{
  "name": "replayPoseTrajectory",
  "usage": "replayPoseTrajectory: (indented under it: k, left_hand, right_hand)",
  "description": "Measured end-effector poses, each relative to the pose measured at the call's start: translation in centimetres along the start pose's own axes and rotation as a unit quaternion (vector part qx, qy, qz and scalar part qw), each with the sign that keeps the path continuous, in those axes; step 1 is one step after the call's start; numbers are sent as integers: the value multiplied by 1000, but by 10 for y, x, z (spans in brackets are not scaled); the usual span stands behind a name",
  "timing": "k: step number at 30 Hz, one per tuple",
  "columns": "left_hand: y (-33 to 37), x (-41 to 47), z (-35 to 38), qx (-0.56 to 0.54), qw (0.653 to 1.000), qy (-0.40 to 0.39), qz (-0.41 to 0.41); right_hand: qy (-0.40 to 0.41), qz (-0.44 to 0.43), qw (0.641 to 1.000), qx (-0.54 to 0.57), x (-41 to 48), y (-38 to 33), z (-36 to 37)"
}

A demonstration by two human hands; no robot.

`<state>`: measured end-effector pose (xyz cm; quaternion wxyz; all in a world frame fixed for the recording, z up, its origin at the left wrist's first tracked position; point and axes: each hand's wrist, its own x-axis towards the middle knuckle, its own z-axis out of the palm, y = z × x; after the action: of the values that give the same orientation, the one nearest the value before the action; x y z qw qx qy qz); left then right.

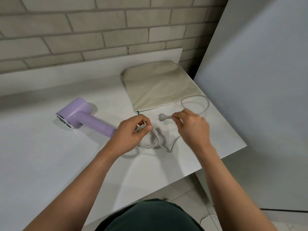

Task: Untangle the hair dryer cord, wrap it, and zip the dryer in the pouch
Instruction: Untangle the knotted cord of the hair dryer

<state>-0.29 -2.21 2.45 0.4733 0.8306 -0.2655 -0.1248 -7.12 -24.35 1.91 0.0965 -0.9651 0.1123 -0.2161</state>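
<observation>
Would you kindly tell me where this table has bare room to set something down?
The table is bare at its near-left, before the hair dryer, and in the strip between dryer, pouch and wall. Crowded: around the left hand and right hand, and rightward where the cord loops.

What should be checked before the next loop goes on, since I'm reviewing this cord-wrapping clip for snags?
1. Left hand grips the coiled white cord: ok.
2. Right hand pinches the grey plug at its rear end: ok.
3. Loose loop of the cord free of knots: cannot tell; part of it runs behind the right hand.
4. Lilac hair dryer lies on the white table, away from the edge: ok.
5. Beige fabric pouch unzipped for the dryer: cannot tell.
</observation>
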Motion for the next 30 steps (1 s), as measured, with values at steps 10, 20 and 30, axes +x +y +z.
replayPoseTrajectory:
  k: [10,20,30]
  left_hand:
    - [-3,3,-9,-15,1000,28,0]
    - [0,6,-8,-11,998,66,-4]
    - [3,11,-7,-82,993,50,-62]
  right_hand:
    - [-164,43,985,-13,-32,7,52]
    - [-296,65,898,321,-22,-7,1]
    - [-340,22,845,413,-29,5,1]
